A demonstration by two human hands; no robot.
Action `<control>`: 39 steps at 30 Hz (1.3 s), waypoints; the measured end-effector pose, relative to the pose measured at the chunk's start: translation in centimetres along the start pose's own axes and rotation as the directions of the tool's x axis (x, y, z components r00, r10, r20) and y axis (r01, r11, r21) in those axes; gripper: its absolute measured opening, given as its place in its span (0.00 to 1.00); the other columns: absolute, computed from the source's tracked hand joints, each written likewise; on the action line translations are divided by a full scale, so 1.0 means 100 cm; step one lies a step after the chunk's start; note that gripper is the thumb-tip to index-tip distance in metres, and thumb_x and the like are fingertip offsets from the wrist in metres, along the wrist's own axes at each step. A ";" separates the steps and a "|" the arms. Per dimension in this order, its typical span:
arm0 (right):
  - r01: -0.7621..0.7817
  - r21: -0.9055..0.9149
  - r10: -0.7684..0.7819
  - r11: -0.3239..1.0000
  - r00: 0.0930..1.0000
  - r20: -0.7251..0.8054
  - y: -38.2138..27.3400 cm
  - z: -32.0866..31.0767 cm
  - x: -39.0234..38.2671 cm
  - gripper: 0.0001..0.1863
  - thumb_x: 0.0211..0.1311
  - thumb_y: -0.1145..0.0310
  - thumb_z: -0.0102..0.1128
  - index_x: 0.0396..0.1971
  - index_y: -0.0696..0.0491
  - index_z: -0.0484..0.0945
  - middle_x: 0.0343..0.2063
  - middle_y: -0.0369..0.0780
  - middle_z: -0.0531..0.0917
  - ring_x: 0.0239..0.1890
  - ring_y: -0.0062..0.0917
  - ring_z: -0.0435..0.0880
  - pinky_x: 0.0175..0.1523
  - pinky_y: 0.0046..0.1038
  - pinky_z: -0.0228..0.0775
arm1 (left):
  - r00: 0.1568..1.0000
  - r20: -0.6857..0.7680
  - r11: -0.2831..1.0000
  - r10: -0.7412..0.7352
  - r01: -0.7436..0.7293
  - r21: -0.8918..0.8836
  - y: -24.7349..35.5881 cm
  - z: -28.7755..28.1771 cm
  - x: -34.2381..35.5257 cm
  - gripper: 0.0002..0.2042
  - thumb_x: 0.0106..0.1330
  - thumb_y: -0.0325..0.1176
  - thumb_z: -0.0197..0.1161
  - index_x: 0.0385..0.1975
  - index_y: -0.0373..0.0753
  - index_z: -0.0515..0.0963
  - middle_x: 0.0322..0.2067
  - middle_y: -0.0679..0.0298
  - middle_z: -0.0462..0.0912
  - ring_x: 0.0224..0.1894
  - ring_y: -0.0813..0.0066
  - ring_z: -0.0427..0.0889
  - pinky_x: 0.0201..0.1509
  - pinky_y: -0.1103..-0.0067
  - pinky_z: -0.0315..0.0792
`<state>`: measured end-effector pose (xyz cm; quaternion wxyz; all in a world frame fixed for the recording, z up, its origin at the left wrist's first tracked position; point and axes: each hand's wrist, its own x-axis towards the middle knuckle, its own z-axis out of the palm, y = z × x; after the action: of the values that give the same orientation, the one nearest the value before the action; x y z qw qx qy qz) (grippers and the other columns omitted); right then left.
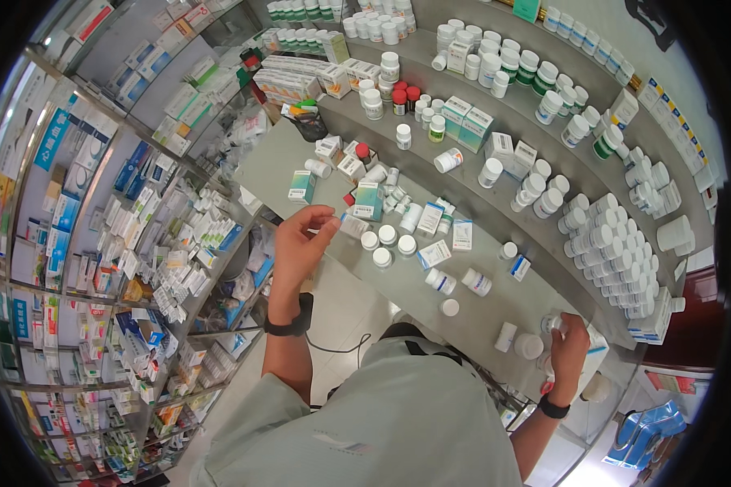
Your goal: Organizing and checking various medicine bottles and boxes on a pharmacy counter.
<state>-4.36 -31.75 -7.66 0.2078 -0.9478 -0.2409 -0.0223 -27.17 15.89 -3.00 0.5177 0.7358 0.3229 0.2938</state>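
Note:
My left hand [302,239] is raised at the counter's left front edge, its fingers loosely bent and apart, with nothing visible in it. Closest to its fingertips lies a small white box [353,226], beside a green-and-white medicine box [369,201]. At the right end of the counter [365,272], my right hand [571,351] is closed around a white bottle [551,323], partly hidden by the fingers. A wide white tub [529,346] and a white bottle lying on its side [505,337] are just left of that hand. Several white-capped bottles [382,257] stand mid-counter.
Stepped shelves [430,158] behind the counter carry many bottles and boxes, including a stack of white bottles [613,252]. A pen holder [307,123] stands at the far left. Glass shelving with medicine boxes [191,268] rises on my left. A dark cable [337,351] crosses the floor.

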 end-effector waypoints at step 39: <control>-0.065 0.381 0.082 0.922 0.996 -0.029 -0.020 -0.045 -0.012 0.16 0.55 0.78 0.63 0.45 0.60 0.82 0.44 0.49 0.84 0.48 0.47 0.83 0.53 0.40 0.76 | 0.974 0.213 0.996 0.081 -0.087 0.022 -0.004 0.027 0.023 0.12 0.69 0.33 0.71 0.48 0.37 0.83 0.33 0.70 0.85 0.35 0.83 0.82 0.34 0.82 0.78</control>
<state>-6.08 -32.51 -2.92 0.3932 -0.8974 -0.2001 0.0115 -23.76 16.28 -3.95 0.5245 0.7840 0.2391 0.2304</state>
